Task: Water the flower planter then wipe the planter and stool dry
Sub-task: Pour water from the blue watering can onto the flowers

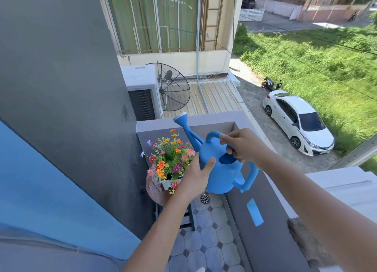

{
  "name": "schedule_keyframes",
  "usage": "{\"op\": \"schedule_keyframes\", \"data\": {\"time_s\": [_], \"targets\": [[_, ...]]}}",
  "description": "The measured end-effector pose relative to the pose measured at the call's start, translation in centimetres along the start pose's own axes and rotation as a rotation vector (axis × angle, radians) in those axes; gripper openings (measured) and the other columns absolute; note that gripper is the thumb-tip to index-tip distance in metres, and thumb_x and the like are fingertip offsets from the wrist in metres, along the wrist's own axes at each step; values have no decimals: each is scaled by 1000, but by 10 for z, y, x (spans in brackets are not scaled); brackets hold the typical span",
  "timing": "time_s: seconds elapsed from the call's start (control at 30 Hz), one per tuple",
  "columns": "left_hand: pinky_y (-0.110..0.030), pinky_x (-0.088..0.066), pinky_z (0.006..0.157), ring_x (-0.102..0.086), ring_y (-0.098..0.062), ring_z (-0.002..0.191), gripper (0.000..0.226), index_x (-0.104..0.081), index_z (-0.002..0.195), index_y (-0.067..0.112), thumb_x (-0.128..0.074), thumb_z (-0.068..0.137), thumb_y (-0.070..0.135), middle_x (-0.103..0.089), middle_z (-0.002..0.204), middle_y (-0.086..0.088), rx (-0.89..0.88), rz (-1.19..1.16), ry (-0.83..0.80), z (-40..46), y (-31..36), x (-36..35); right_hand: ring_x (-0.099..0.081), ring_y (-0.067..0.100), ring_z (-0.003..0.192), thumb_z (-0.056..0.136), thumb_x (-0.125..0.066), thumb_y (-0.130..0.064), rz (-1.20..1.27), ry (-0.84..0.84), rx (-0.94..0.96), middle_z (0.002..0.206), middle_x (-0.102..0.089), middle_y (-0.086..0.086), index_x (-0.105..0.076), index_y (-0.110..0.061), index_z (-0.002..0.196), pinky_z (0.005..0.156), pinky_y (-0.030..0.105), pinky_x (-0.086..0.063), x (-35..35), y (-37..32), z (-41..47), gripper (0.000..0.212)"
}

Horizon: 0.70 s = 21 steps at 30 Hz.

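Note:
A blue plastic watering can [220, 176] is held in the air in front of me, its spout with the rose head pointing up and away to the left. My right hand [242, 147] grips the can's top handle. My left hand [196, 175] presses against the can's left side, supporting the body. Just left of the can, a white planter [169, 183] full of orange, pink and purple flowers [169, 157] stands on a round brown stool [156, 192]. The left hand hides part of the planter and stool top.
A grey balcony wall [265, 220] runs along the right, with a blue patch on top and a brown cloth [304, 239] lying on it. A grey house wall [61, 108] stands at the left. The floor has octagonal tiles [208, 243] and a drain [204, 198].

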<state>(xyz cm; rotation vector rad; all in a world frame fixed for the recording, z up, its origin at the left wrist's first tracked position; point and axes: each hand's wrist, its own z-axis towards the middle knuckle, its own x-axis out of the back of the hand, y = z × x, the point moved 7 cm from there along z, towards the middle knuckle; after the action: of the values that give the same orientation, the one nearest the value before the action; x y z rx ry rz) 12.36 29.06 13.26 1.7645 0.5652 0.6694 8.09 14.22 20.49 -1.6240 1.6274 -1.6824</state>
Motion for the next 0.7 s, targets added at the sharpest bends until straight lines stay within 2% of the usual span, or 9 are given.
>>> {"op": "schedule_keyframes", "data": {"time_s": [0.07, 0.13, 0.27, 0.37, 0.43, 0.53, 0.7], "targets": [[-23, -49, 78, -57, 4, 101, 40, -39, 134, 40, -46, 96, 52, -57, 115, 22, -2, 25, -7, 4, -3, 1, -37, 17, 44, 100, -55, -29, 97, 3, -29, 61, -51, 8, -68, 2, 97, 45, 27, -33, -2, 12, -3, 34], [-27, -52, 80, -57, 7, 97, 32, -42, 127, 41, -47, 97, 50, -57, 108, 26, 7, 47, -21, 11, -6, -3, -38, 17, 46, 100, -55, -29, 206, 9, -68, 62, -49, 8, -67, 1, 98, 45, 28, -32, -2, 27, -6, 33], [-44, -54, 90, -63, -10, 103, 18, -51, 108, 53, -50, 91, 54, -64, 111, 17, 30, 74, -24, 34, -15, -23, -38, 15, 45, 99, -56, -29, 487, 77, -183, 64, -47, 7, -64, 0, 98, 41, 25, -31, 3, 61, -11, 30], [-48, -52, 94, -63, -16, 110, 51, -52, 126, 44, -47, 81, 67, -65, 122, 11, 47, 122, -62, 62, -30, -54, -38, 15, 44, 99, -55, -25, 637, 153, -235, 63, -48, 6, -60, -6, 91, 41, 25, -32, 13, 88, -15, 22], [-47, -51, 96, -61, -16, 114, 65, -45, 136, 44, -44, 78, 75, -62, 129, 11, 58, 156, -101, 79, -36, -81, -38, 16, 44, 97, -54, -22, 714, 219, -258, 63, -48, 7, -58, -7, 89, 43, 27, -32, 27, 106, -18, 18], [-40, -50, 99, -59, -11, 117, 69, -44, 139, 40, -46, 79, 74, -61, 131, 13, 51, 161, -168, 97, -30, -124, -38, 18, 42, 92, -53, -18, 821, 348, -289, 61, -47, 9, -56, -6, 89, 42, 27, -31, 55, 131, -22, 13], [-27, -50, 83, -66, -9, 92, 37, -59, 119, 33, -55, 90, 55, -71, 99, 10, 6, 133, -379, 130, -9, -210, -39, 20, 39, 93, -49, -19, 957, 577, -309, 56, -47, 8, -52, -5, 82, 40, 27, -33, 108, 173, -21, 18]]}}
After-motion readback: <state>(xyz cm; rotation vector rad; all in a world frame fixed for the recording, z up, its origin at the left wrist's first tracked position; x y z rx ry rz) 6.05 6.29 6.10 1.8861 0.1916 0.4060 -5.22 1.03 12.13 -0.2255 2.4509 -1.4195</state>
